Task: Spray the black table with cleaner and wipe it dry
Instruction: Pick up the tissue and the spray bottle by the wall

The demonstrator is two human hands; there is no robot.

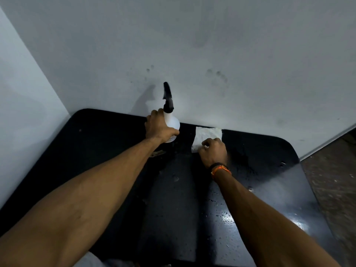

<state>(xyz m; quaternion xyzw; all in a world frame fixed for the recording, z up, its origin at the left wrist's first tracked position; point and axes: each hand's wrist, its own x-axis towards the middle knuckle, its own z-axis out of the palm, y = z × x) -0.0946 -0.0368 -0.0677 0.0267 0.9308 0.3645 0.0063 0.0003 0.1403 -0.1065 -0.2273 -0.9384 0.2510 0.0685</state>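
Observation:
The black table (107,143) fills the lower half of the view, with droplets glinting on its right part. A white spray bottle (172,123) with a black trigger head stands upright at the table's far edge against the wall. My left hand (159,128) is wrapped around the bottle's body. To its right lies a white cloth (207,134) flat on the table near the wall. My right hand (212,151) rests on the cloth's near edge with fingers curled over it; an orange and black band sits on that wrist.
A pale grey wall (192,54) rises straight behind the table, and another wall (23,97) closes the left side. Brown patterned floor (331,174) shows past the table's right edge. A small screw or hole (282,163) marks the table top near the right corner.

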